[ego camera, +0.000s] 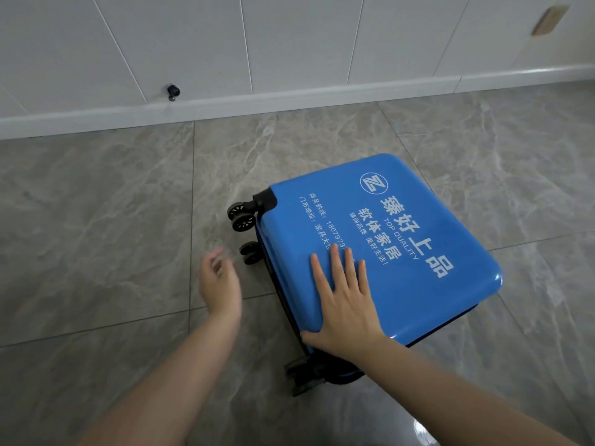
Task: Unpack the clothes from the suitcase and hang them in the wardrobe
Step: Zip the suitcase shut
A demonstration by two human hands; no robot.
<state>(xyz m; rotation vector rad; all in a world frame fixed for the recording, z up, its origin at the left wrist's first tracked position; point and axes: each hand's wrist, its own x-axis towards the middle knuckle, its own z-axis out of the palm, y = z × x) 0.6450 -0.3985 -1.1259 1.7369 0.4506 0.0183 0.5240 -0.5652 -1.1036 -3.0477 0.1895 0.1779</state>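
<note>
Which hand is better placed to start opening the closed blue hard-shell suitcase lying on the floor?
Probably the left hand: it hangs free and open beside the blue hard-shell suitcase, near its wheeled side edge. The right hand lies flat on the lid, fingers straight, steadying it.

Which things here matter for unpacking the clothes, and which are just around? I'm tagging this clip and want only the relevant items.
Part of the job:
- blue suitcase, closed, lying flat on the floor
- right hand, flat on its lid
- left hand, blurred, beside the wheels, holding nothing

Just around:
- black door stopper on the wall
- white skirting board
</note>
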